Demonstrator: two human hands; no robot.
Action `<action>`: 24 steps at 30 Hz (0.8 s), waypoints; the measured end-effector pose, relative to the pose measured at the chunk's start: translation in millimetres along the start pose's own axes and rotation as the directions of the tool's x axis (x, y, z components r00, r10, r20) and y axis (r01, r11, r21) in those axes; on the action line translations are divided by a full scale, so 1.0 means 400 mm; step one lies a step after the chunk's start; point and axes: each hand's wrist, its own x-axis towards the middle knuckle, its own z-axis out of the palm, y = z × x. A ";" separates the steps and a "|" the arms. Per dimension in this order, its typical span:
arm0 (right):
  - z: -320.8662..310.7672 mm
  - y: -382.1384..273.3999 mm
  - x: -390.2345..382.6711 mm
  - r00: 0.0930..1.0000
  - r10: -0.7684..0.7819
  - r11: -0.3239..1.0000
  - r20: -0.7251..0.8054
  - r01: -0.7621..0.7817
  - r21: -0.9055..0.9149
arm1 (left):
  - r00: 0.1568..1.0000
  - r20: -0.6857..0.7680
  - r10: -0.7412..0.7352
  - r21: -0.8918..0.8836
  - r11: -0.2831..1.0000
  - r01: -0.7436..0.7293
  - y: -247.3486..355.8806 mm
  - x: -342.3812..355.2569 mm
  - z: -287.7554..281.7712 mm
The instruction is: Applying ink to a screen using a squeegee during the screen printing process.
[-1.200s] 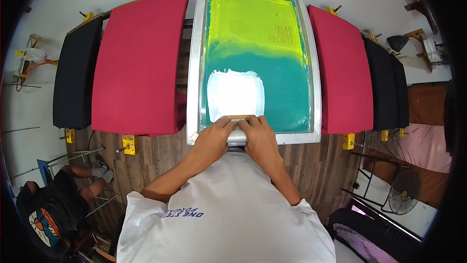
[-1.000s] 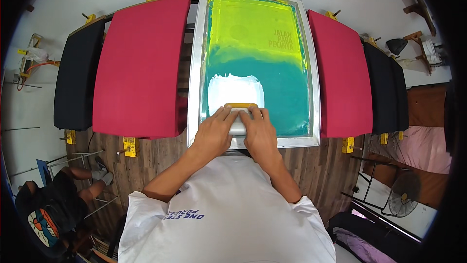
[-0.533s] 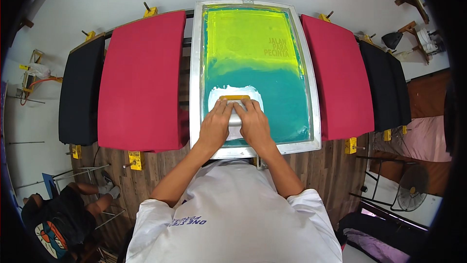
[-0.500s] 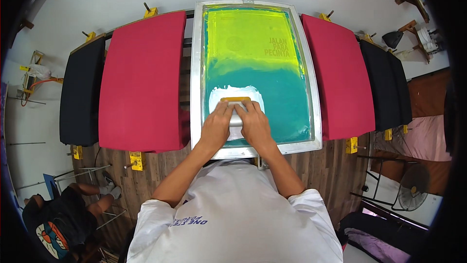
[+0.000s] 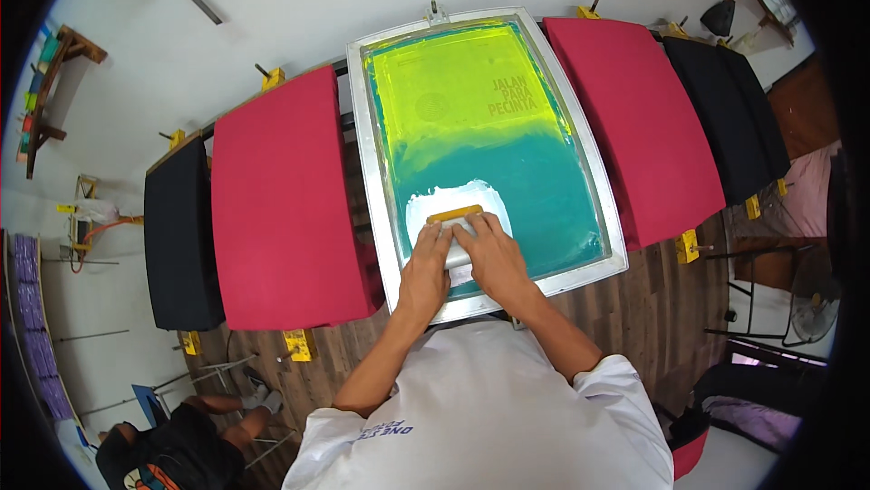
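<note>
Both hands are now holding the squeegee (image 5: 455, 214) over the white patch, clear of the screen's near rim.

The squeegee is lying at about seven o'clock in the metal-framed screen (image 5: 367, 127), farther up than a second ago, so the work seems to be happening within the white patch (image 5: 462, 195) now; the left hand (image 5: 424, 281) and right hand (image 5: 494, 263) are closing side by side around its grip, fingers folded over; the teal area (image 5: 548, 191) is spreading toward three o'clock; outside, red cloths are flanking the frame at nine (image 5: 285, 209) and between two and three, while a person in black (image 5: 181, 445) is showing toward half past seven.
</note>
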 end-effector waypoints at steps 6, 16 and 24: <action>-0.032 -0.006 -0.002 0.993 0.056 0.998 0.100 -0.060 0.031 | 0.995 0.094 -0.036 -0.088 0.995 0.044 -0.001 -0.005 0.001; -0.013 -0.010 -0.032 0.991 0.085 0.994 0.106 -0.092 0.063 | 0.994 0.104 -0.025 -0.124 0.992 0.037 -0.003 -0.026 0.007; -0.018 -0.024 -0.060 0.996 0.079 0.995 0.043 -0.082 0.052 | 0.994 0.106 -0.008 -0.109 0.994 0.020 0.013 -0.054 -0.003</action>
